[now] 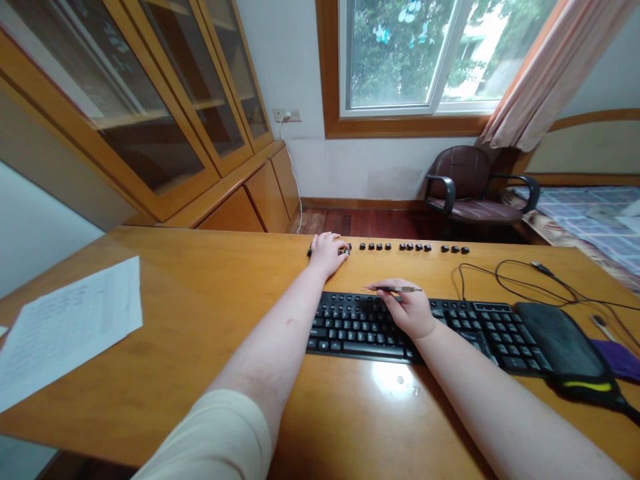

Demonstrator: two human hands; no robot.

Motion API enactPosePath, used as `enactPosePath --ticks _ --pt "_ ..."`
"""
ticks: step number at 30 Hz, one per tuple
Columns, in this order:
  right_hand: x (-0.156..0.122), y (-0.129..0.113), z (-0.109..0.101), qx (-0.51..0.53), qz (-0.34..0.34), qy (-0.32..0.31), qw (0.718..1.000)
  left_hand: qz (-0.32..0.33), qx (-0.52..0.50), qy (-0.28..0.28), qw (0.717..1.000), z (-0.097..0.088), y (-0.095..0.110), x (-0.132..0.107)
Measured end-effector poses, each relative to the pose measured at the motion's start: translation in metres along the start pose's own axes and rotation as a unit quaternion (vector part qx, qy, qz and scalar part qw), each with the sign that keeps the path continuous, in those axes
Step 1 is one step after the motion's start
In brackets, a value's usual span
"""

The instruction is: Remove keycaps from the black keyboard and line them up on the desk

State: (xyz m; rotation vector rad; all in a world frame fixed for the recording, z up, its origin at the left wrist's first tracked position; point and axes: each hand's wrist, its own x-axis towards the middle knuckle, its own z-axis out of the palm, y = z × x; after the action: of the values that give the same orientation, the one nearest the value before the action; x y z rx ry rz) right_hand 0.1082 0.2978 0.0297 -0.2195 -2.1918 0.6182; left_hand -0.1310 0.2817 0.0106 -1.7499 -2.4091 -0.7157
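Note:
My left hand [326,255] rests near the far edge of the desk, over the left end of a row of small black keycaps [379,247]. Its thumb and fingers close around a keycap [343,251], while the fingers partly hide others. Above the black keyboard [373,349], my right hand [413,313] grips a thin, dark pen-like tool [400,289] with a slender tip pointing left. That hand covers part of the upper key rows. The row of keycaps runs in small groups behind the keyboard.
A black padded case [563,340] with a yellow stripe lies right of the keyboard, beside a purple cloth item [617,359]. Loose black cable [520,283] curls behind them. Paper sheets [100,307] lie at left. Beyond the desk [200,307] stands an office chair [465,180].

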Motion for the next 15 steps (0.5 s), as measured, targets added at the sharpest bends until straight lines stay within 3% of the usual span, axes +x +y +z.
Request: enactPosePath --ticks 15 --pt "-0.0011 0.0005 0.0003 -0.001 0.0 0.002 1.0 -0.023 0.014 -0.024 0.999 0.0071 -0.0044 0.0012"
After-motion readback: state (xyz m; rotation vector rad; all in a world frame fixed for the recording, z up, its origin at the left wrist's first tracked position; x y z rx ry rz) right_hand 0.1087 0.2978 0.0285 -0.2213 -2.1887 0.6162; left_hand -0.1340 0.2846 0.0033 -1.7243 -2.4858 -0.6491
